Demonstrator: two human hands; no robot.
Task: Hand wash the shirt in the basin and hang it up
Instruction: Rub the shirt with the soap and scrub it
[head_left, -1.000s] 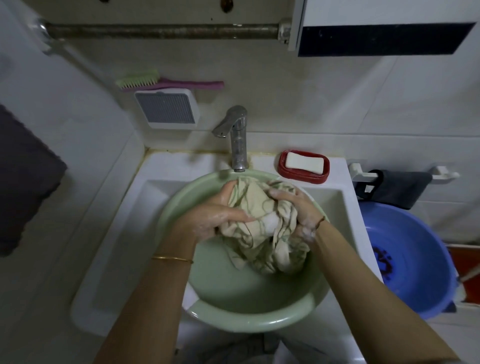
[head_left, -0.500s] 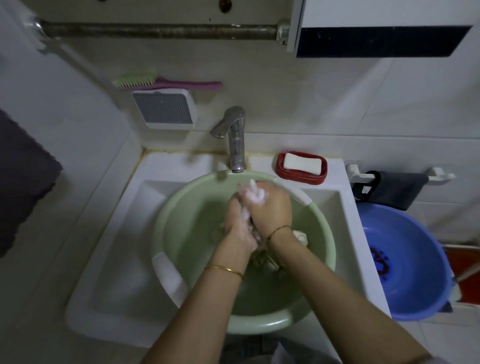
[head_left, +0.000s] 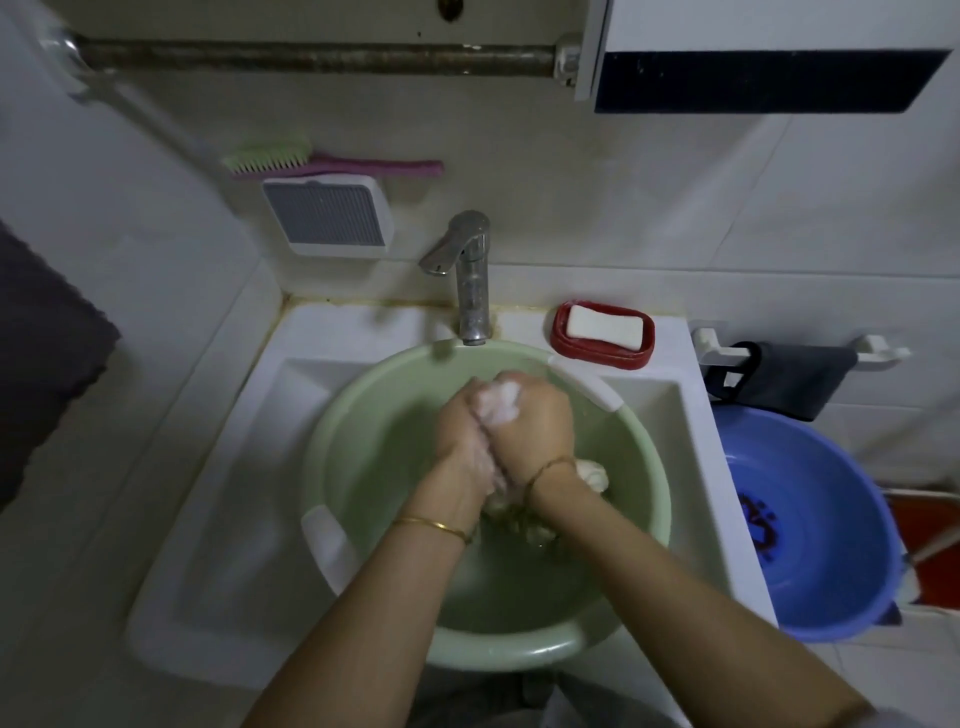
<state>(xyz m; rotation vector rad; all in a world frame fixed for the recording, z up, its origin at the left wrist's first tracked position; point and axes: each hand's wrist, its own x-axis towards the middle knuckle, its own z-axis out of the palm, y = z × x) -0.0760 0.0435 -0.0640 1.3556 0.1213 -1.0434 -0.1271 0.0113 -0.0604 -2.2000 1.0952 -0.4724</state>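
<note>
Nearest us the green basin (head_left: 498, 652) sits in the sink (head_left: 218, 519), and the shirt (head_left: 592, 475) is a wet wad low in it, poking out just right of our right wrist and mostly hidden under both hands; our left hand (head_left: 462, 436) and right hand (head_left: 535, 431) are knuckle to knuckle over it, fingers curled tight round bunched cloth with suds (head_left: 498, 405) squeezing out on top. So the shirt runs down from the fingers toward us, both hands about equally on it; we'd guess more scrubbing comes next; the soap (head_left: 605, 327) is past the basin by the tap (head_left: 470, 275).
</note>
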